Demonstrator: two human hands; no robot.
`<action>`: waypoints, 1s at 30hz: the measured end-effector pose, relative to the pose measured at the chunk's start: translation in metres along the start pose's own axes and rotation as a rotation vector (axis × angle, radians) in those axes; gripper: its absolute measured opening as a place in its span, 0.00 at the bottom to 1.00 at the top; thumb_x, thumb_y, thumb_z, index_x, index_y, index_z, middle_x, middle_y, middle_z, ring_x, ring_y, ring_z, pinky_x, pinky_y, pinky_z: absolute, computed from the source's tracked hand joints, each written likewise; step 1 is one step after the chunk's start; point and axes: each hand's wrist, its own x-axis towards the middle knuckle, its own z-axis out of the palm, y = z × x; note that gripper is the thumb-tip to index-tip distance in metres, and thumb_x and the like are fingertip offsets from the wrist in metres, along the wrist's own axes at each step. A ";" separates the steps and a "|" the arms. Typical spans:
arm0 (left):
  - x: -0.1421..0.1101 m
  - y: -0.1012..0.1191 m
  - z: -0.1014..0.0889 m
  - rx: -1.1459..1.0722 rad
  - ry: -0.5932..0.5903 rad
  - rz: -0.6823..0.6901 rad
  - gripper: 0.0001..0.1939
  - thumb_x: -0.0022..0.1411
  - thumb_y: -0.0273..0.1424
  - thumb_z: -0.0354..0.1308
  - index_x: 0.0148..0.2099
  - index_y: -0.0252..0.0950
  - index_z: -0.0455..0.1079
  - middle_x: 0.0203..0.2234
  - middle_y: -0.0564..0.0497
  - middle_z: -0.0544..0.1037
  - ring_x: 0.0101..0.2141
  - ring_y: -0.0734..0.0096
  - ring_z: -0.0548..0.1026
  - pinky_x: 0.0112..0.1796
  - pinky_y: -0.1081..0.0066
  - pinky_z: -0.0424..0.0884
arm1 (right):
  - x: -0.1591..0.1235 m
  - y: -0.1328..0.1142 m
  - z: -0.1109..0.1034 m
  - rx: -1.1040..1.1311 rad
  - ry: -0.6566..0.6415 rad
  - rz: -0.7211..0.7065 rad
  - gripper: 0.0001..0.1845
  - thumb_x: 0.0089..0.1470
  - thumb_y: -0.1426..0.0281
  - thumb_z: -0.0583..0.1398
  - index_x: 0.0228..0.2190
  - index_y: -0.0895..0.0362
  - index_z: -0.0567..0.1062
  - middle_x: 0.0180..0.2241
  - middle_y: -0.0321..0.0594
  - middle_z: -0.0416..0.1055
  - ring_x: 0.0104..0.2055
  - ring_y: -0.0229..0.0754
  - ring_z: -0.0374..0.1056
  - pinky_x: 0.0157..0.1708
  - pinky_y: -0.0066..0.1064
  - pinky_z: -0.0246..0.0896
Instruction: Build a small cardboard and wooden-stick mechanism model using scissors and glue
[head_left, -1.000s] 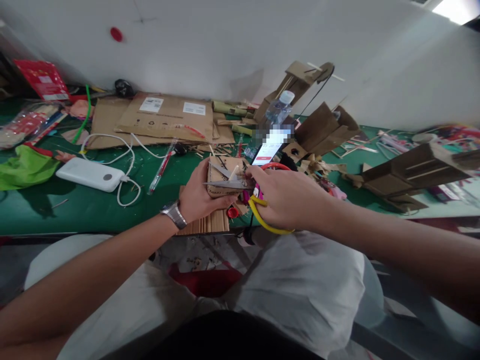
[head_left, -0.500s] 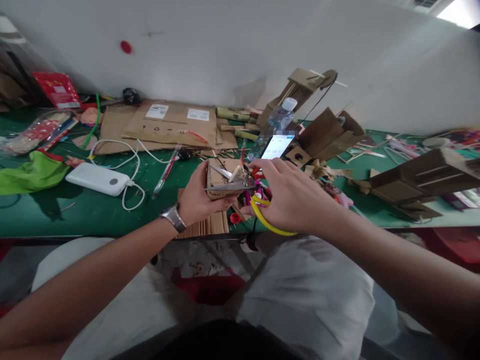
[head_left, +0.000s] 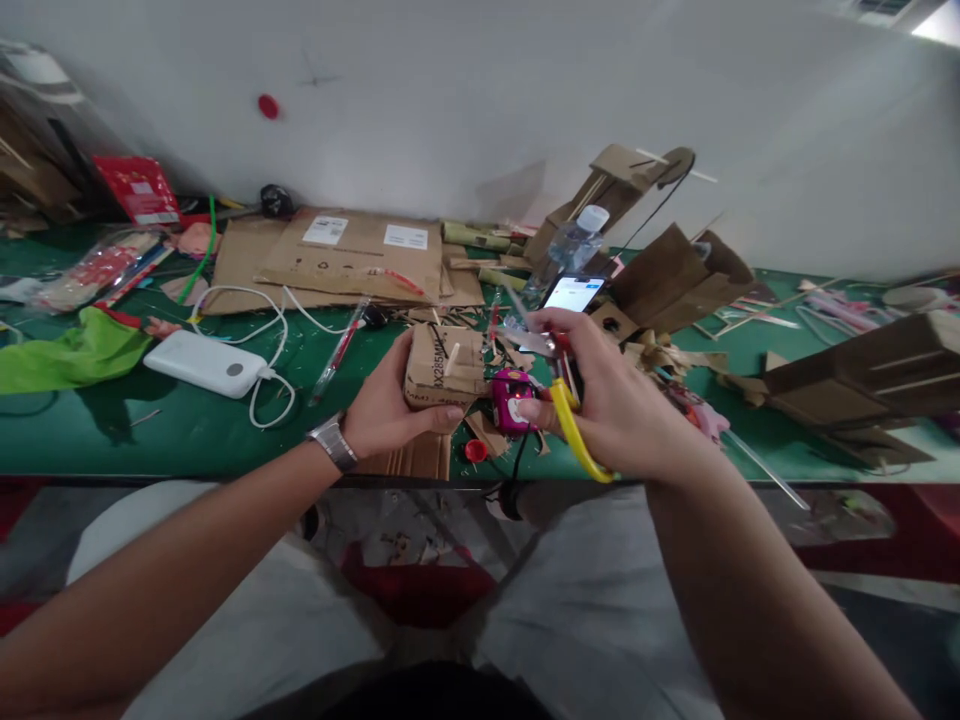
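My left hand (head_left: 390, 405) is closed around a small cardboard box (head_left: 431, 372) with black printing, its thumb along the near side. A short wooden stick (head_left: 451, 358) pokes up from the box's top. In my right hand (head_left: 607, 400) is a pair of scissors (head_left: 574, 435) with yellow and red handles; the parted blades point up and left, clear of the box. Just below the blades sits a purple device (head_left: 512, 402) with a small red light and a black cable. My right thumb tip overlaps it; whether they touch I cannot tell.
A lit phone (head_left: 574, 292) leans by a plastic bottle (head_left: 577, 245). Cardboard models (head_left: 660, 275) stand to the right. A white power bank (head_left: 204, 363) with a cable lies left, flattened cardboard (head_left: 352, 262) behind. A red cap (head_left: 475, 451) lies near the table edge.
The scissors have come away from the box's top, moving right and tilting upward with my right hand. The purple device now shows fully. My left hand still holds the box.
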 end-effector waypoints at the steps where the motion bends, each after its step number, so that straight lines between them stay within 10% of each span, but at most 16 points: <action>1: 0.000 0.000 -0.001 0.006 -0.009 -0.001 0.54 0.53 0.48 0.79 0.73 0.40 0.55 0.65 0.35 0.74 0.63 0.45 0.76 0.64 0.47 0.73 | -0.001 0.006 0.001 0.087 0.011 0.011 0.42 0.60 0.45 0.65 0.64 0.54 0.63 0.60 0.54 0.70 0.58 0.59 0.69 0.58 0.50 0.64; 11: -0.008 0.003 0.002 0.185 0.280 -0.027 0.60 0.49 0.46 0.82 0.74 0.42 0.50 0.68 0.36 0.65 0.67 0.44 0.70 0.68 0.43 0.66 | -0.019 0.035 0.046 0.908 -0.085 0.162 0.36 0.67 0.42 0.53 0.64 0.52 0.63 0.48 0.50 0.75 0.41 0.49 0.75 0.43 0.44 0.73; 19: -0.017 0.009 -0.007 0.126 0.128 0.009 0.45 0.62 0.41 0.72 0.73 0.45 0.53 0.67 0.38 0.66 0.66 0.47 0.70 0.67 0.43 0.68 | -0.026 0.014 0.035 1.187 -0.256 0.326 0.41 0.63 0.32 0.45 0.56 0.52 0.63 0.31 0.40 0.72 0.24 0.46 0.72 0.24 0.39 0.71; 30: -0.019 0.005 -0.010 0.229 0.260 -0.080 0.62 0.40 0.61 0.79 0.70 0.45 0.56 0.63 0.39 0.67 0.61 0.42 0.72 0.57 0.47 0.75 | -0.032 0.009 0.059 1.256 -0.232 0.439 0.38 0.52 0.50 0.76 0.53 0.52 0.65 0.27 0.31 0.77 0.16 0.34 0.66 0.14 0.22 0.60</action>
